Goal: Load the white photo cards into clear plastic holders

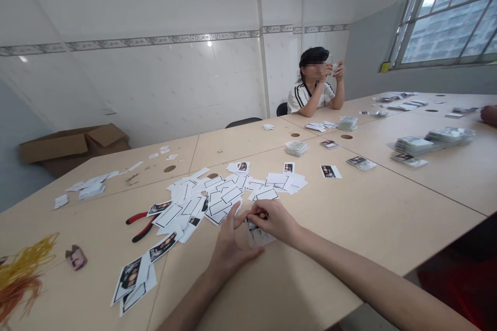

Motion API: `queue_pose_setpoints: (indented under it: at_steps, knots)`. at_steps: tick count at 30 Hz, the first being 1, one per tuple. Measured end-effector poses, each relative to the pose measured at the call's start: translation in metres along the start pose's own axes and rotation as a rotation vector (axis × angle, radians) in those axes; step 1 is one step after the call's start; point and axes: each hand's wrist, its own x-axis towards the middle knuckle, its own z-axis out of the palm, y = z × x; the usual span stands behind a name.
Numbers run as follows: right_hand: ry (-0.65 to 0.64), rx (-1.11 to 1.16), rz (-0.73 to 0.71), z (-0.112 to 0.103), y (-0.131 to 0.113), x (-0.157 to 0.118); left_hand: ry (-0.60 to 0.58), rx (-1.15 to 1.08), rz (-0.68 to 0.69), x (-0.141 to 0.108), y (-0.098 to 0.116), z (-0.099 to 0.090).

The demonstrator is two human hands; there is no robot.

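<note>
- A flat rectangular packet, apparently of clear plastic with a dark printed upper part (259, 239), was placed between the two hands, low at the near side of the pale wood-toned table (322, 217); whether it was touching the tabletop could not be told.
- Its upper edge was pinched between the thumb and bent fingers of the right hand (276, 221).
- The left hand (229, 248) was set at the packet's left side, its thumb spread well away from its fingers along the lower edge; how firmly it was gripped there could not be told.
- The packet was judged light, thin and bendable, slightly slippery, and easily creased at the corners; it was best taken by its side edges, with the printed area left unpressed.
- Just beyond the hands, a loose heap of white, black-bordered paper cards (223, 199) was spread, with red-and-black tool handles (144, 230) left protruding beside it.
</note>
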Motion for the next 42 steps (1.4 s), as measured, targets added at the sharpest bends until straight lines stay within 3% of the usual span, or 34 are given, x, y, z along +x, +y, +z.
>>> queue_pose_setpoints:
  at_steps: [42]
  knots:
    - [-0.004,-0.063,0.036,-0.0018,-0.0042,-0.0031,-0.025,0.002,0.042,-0.0013,0.0012,0.0014]
